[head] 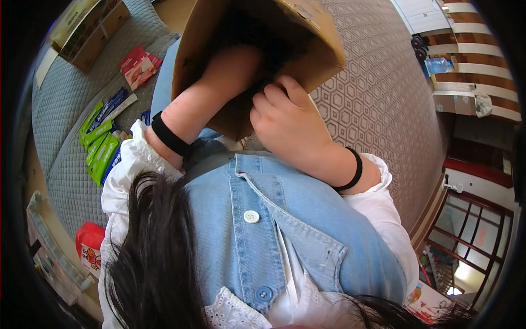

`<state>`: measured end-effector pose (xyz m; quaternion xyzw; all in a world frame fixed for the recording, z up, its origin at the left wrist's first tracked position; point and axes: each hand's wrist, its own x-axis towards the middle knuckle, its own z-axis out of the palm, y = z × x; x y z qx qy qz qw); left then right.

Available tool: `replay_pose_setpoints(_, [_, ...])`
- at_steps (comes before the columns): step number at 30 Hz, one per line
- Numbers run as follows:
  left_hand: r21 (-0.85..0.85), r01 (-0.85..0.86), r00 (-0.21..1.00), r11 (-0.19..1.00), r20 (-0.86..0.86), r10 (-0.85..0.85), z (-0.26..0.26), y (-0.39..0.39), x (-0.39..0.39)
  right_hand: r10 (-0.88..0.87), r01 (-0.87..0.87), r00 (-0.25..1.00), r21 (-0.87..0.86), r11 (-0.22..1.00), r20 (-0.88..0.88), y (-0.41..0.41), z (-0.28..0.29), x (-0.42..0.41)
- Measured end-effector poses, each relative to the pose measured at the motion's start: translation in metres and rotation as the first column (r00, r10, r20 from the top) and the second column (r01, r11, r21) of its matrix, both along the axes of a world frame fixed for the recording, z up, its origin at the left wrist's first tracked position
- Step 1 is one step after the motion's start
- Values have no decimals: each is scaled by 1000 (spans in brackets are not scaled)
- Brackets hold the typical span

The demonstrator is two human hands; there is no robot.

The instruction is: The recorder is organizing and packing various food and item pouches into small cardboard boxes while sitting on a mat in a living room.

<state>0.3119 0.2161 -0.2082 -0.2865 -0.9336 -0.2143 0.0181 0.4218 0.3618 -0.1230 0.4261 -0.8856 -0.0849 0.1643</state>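
A cardboard box point(328, 45) is tilted with its opening towards me, its inside very dark. My left hand point(236, 68) reaches into it; the fingers are lost in blur and shadow, so what they touch cannot be told. At the box's near edge is my right hand point(283, 111), its fingers curled over the rim and gripping it. Left of the box, green packets point(102, 158) and blue packets point(111, 107) lie in a loose pile on a grey quilted cover point(74, 152). Pink-and-red packets point(141, 68) rest above them, near my knee.
Another printed cardboard box point(96, 37) stands at the upper left of the quilted cover. A red container point(89, 236) is by my left elbow. Patterned flooring point(370, 82) spreads to the right, with a slatted frame point(472, 51) and a blue-tinted bottle point(437, 65) beyond.
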Motion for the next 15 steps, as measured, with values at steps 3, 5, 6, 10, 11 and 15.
replay_pose_setpoints(3, [-31,-6,1000,999,-22,5,3,5,2,-23,24,1000,-21,999,21,0,-1,0])
replay_pose_setpoints(5, [-55,-10,999,998,-34,8,4,6,4,-33,33,999,-5,999,20,1,1,0])
replay_pose_setpoints(6, [-38,-22,997,999,-78,19,3,6,5,-31,31,999,-4,1000,21,1,1,0])
replay_pose_setpoints(10, [-67,-46,987,997,-160,34,8,8,11,-38,38,999,6,999,29,2,2,0])
replay_pose_setpoints(11, [-67,-45,987,997,-159,34,9,8,11,-36,35,999,10,999,28,2,1,-1])
replay_pose_setpoints(15, [-50,-60,984,997,-170,51,11,8,12,-42,42,999,-7,999,21,1,1,-2])
